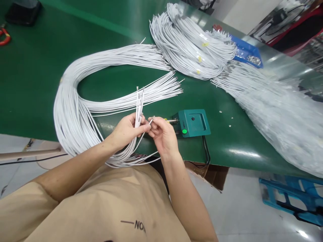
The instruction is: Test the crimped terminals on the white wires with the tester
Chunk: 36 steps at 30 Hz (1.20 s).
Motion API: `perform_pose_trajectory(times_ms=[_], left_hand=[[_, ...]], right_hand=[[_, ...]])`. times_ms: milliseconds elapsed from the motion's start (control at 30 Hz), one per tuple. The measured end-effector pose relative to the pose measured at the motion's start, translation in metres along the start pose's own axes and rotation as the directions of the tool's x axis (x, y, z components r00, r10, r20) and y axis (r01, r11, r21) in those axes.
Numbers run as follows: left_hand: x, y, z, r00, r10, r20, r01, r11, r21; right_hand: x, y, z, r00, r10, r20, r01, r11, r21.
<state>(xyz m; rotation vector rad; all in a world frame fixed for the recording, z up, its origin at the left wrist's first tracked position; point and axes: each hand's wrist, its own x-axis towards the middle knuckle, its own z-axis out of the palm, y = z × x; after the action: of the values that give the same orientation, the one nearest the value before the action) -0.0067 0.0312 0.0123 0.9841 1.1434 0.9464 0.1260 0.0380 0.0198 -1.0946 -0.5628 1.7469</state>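
My left hand (130, 129) is closed around several white wires (138, 109), whose metal-tipped ends point up above the fingers. Close beside it, my right hand (164, 132) pinches the end of one white wire (150, 121) between thumb and fingers. The held wires hang down and curve back near my shirt. Just right of my right hand stands a teal device (194, 122) with a green button and a metal shaft pointing at my hand. A large bent bundle of white wires (68, 87) lies on the left, its ends spread toward the right.
Behind is a coiled pile of white wires (186, 43), near a blue tray (246, 52) of small metal parts. Plastic-wrapped wires (277, 107) cover the right of the green table (121, 30). A dark object (23, 12) and red-handled tool (5, 37) lie far left. Blue stool (290, 198) below.
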Motion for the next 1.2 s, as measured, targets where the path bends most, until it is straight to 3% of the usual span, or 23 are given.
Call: perform_pose_trajectory(times_ms=[100,233,400,567,700,933,1067,1200], left_hand=[[0.0,0.0,0.001,1.0,-0.004,-0.002,0.004,1.0,0.006],[-0.002,0.002,0.003,0.999,-0.012,0.038,0.011,1.0,0.022],[-0.004,0.001,0.002,1.0,0.006,0.03,-0.008,0.999,0.045],[-0.003,0.001,-0.001,0.999,0.051,0.013,-0.052,0.996,0.074],[-0.003,0.002,0.001,0.999,0.033,-0.004,-0.033,0.999,0.037],[-0.002,0.001,0.001,0.998,0.056,-0.014,-0.055,0.996,0.067],[-0.003,0.002,0.0,0.997,0.074,-0.016,-0.072,0.992,0.101],[-0.005,0.005,0.0,0.988,0.133,-0.075,-0.11,0.962,0.251]], right_hand=[[0.002,-0.004,0.0,0.995,0.088,0.051,-0.091,0.993,0.076],[0.006,-0.014,-0.002,0.995,0.049,0.081,-0.052,0.998,0.034],[0.008,-0.016,-0.001,0.991,0.094,0.092,-0.088,0.994,-0.064],[0.004,-0.01,-0.007,0.982,0.144,0.125,-0.148,0.989,0.023],[0.0,-0.007,-0.01,0.989,0.119,0.085,-0.121,0.993,0.017],[-0.006,-0.008,-0.01,0.995,-0.1,-0.002,0.098,0.976,-0.197],[-0.007,-0.011,-0.009,0.999,-0.05,-0.012,0.047,0.98,-0.196],[-0.006,-0.013,-0.008,0.998,-0.021,-0.056,0.009,0.98,-0.198]])
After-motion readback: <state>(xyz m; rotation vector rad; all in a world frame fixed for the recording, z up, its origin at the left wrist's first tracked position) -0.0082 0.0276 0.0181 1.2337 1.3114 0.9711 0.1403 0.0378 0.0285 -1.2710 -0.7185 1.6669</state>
